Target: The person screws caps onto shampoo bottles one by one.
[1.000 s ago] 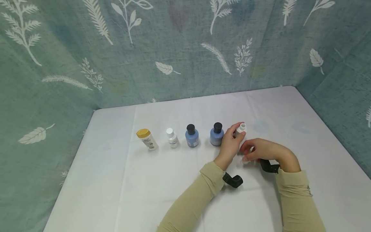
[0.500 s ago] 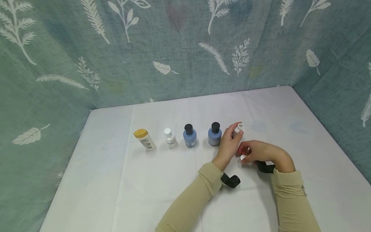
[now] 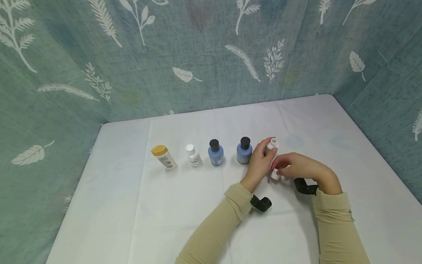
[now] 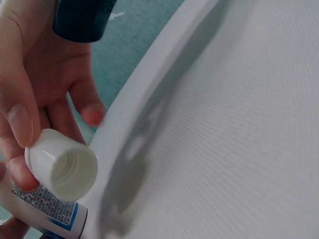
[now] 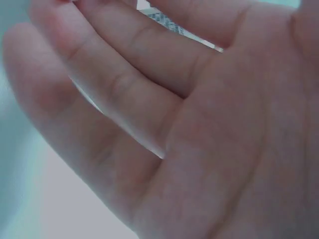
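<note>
My left hand (image 3: 258,164) grips a small white bottle (image 3: 272,144) whose threaded neck is uncovered and points up. Just right of it and nearer the front, my right hand (image 3: 298,167) pinches a white screw cap (image 3: 275,174) between thumb and fingers. The left wrist view gives the cap (image 4: 47,155) close up, its hollow side facing the camera, with the labelled bottle (image 4: 60,211) below it. Cap and bottle are apart. In the right wrist view my right palm (image 5: 214,134) and fingers fill most of the picture; a sliver of printed label shows behind them.
Left of my hands stand two blue bottles with black caps (image 3: 244,151) (image 3: 215,153), a white-capped bottle (image 3: 193,156), and a white bottle with a yellow lid (image 3: 165,157). They form a row on the white table (image 3: 184,212). A leaf-patterned curtain (image 3: 197,55) borders the table.
The cap in my right hand has risen slightly and shows more clearly below the fingers. My left hand keeps its hold on the bottle. The head view has shifted a little.
</note>
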The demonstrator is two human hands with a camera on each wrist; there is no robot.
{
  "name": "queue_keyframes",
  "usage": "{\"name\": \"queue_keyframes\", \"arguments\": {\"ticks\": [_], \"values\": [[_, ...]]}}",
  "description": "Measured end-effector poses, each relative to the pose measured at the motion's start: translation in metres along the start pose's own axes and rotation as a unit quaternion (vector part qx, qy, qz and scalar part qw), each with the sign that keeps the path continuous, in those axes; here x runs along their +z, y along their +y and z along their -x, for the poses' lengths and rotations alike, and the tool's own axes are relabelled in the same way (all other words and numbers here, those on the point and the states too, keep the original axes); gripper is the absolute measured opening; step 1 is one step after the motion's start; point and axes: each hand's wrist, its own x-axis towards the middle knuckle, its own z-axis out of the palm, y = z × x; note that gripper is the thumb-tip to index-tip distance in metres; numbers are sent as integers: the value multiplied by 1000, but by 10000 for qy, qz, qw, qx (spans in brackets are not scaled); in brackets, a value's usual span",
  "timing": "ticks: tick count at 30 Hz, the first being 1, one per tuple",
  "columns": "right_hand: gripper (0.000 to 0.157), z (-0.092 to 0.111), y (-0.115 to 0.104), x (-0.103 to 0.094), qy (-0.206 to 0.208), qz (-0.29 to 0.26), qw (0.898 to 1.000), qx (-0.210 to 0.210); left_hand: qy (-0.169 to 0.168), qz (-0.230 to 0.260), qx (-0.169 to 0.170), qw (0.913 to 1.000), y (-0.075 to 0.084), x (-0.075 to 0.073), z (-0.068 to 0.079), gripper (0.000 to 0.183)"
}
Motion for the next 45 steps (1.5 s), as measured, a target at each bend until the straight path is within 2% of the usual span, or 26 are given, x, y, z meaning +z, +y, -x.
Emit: {"name": "queue_keyframes", "arguments": {"ticks": [7, 11, 14, 21, 25, 31, 36, 38, 43, 44, 45], "values": [[25, 3, 2, -6, 55, -302, 9992, 252, -10, -89, -123, 9999, -3, 0, 1, 38], [29, 6, 4, -11, 256, -570, 9966, 538, 6, -169, 57, 9998, -3, 2, 1, 38], [34, 8, 5, -16, 502, -675, 9936, 751, 65, -330, 226, 9992, -2, 2, -1, 37], [40, 15, 10, -25, 1341, -471, 9867, 791, 155, -440, 332, 9984, 0, 1, -3, 35], [40, 11, 10, -23, 1862, -484, 9771, 904, 223, -516, 383, 9977, -1, 1, -2, 32], [46, 1, 11, -16, 2802, -854, 9519, 898, 257, -551, 348, 9975, -2, 3, -1, 32], [39, -33, 84, -6, 3640, -486, 9283, 590, 232, -562, 244, 9978, -2, 3, -1, 32], [36, -43, 105, -3, 3870, -183, 9208, 437, 228, -560, 272, 9978, -2, 3, -1, 32], [42, -23, 39, -5, 3961, -301, 9177, 73, 200, -513, 334, 9979, -2, 3, -1, 32], [43, -20, 28, -5, 3962, -399, 9173, 11, 192, -505, 340, 9980, -2, 3, 0, 32], [44, -21, 27, -5, 3999, -547, 9149, -85, 182, -485, 340, 9981, -2, 2, 0, 32]]}}
